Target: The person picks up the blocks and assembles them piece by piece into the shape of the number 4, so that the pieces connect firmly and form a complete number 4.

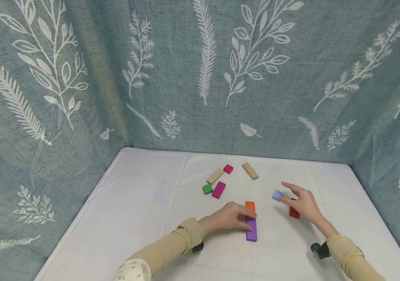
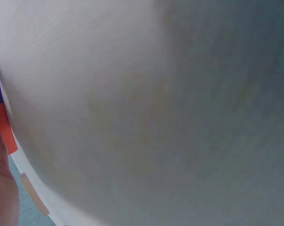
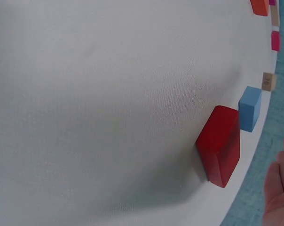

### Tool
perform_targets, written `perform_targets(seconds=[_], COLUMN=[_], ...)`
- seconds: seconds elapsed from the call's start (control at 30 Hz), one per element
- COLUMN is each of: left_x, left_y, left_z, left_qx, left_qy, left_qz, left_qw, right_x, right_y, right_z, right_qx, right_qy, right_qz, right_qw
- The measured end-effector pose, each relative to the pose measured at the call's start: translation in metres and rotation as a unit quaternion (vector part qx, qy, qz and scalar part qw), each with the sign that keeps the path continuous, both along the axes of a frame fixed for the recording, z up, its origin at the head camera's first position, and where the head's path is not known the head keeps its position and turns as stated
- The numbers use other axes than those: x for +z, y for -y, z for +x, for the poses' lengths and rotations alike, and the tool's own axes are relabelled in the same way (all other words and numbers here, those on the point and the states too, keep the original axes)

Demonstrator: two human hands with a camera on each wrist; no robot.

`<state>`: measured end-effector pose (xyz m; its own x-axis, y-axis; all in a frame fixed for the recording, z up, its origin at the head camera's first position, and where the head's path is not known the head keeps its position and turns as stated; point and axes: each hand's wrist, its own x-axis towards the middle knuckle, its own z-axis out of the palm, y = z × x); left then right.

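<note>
An orange block [image 1: 250, 204] and a purple block [image 1: 251, 235] lie end to end on the white table. My left hand [image 1: 229, 216] holds them where they meet, its fingers bent over the orange one and its thumb at the purple one. In the left wrist view a finger touches the orange block [image 2: 4, 127]. My right hand [image 1: 303, 201] hovers with thumb and fingers spread, holding nothing. Close to its thumb stands a light-blue block [image 1: 277, 194], partly covered in the head view. Below the hand a red block [image 3: 218, 141] stands tilted-looking, separate from the fingers.
Farther back on the table [image 1: 158, 175] lie a magenta block [image 1: 218, 190], a green block [image 1: 207, 189], a pinkish-red block [image 1: 228, 169] and two plain wooden blocks, one left [image 1: 215, 176] and one right [image 1: 250, 171]. A patterned curtain [image 1: 186, 78] borders the table's back and sides.
</note>
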<state>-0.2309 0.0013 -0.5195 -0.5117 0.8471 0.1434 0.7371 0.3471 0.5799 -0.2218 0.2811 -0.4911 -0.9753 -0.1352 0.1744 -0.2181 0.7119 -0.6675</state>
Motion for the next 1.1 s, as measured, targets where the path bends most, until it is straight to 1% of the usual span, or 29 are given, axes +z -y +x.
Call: perform_targets(seconds=[0.1, 0.23, 0.47, 0.6, 0.8, 1.1], left_x=[-0.001, 0.000, 0.005, 0.004, 0.004, 0.005], left_y=[0.000, 0.000, -0.001, -0.001, -0.001, -0.001], left_z=[0.000, 0.000, 0.001, 0.001, 0.002, 0.003], left_qx=[-0.003, -0.002, 0.003, 0.003, 0.005, 0.000], left_qy=[-0.005, 0.000, 0.003, 0.005, 0.002, -0.002], left_qz=[0.004, 0.002, -0.007, -0.006, -0.004, 0.003], left_qw=[1.0000, 1.0000, 1.0000, 1.0000, 1.0000, 1.0000], right_x=[-0.002, -0.005, -0.009, -0.012, -0.014, -0.019], right_y=[-0.002, -0.002, -0.002, -0.002, -0.002, -0.001], right_z=[-0.003, -0.005, -0.006, -0.005, -0.006, -0.006], right_qx=[-0.005, -0.004, 0.002, 0.006, 0.007, 0.009], right_qy=[-0.001, 0.008, -0.001, -0.002, -0.005, -0.031], right_qz=[0.005, 0.014, 0.056, 0.069, 0.071, 0.071], right_qw=[1.0000, 0.9999, 0.9985, 0.9976, 0.9975, 0.9969])
